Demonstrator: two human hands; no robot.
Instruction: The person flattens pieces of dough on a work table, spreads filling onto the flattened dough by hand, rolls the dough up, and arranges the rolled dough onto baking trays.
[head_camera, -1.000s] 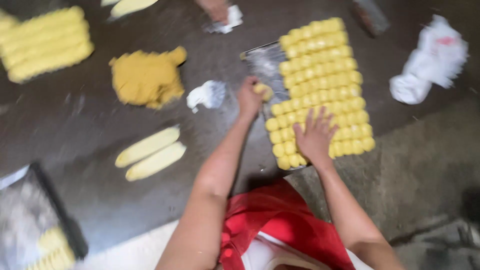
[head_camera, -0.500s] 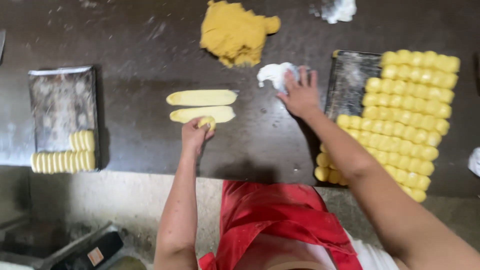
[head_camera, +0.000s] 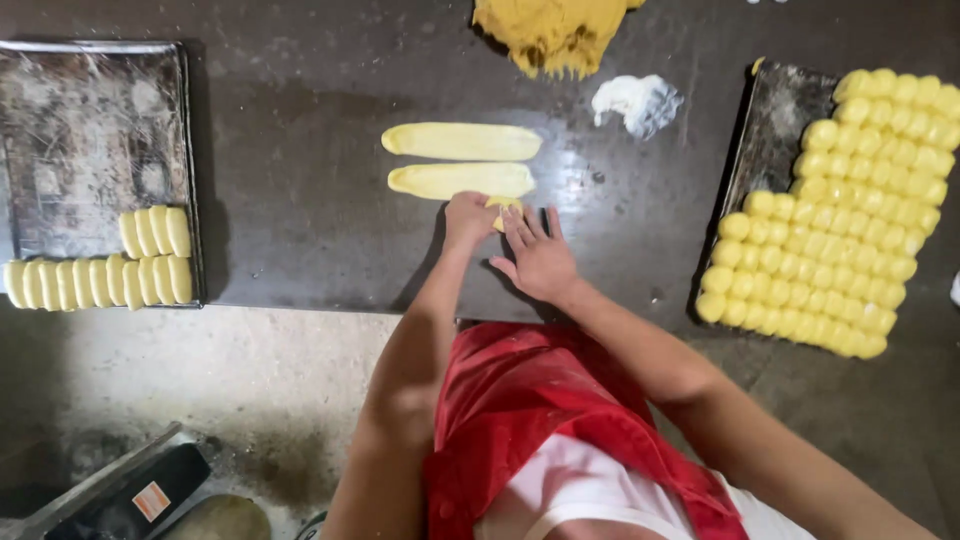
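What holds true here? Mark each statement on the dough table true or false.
1. Two long pale yellow dough logs lie side by side. True.
2. The left hand grips a knife. False: it pinches a small yellow dough piece.
3. The right hand lies flat, fingers spread. True.
4. The dark metal tray on the right holds no dough. False: rows of yellow dough balls fill much of it.

Two dough logs lie side by side mid-bench, one behind the other. Just before the nearer log, both hands meet at a small dough piece: left hand left of it, right hand right. A dough mound sits behind. One tray lies far left, another tray far right, both bearing rows of pieces.
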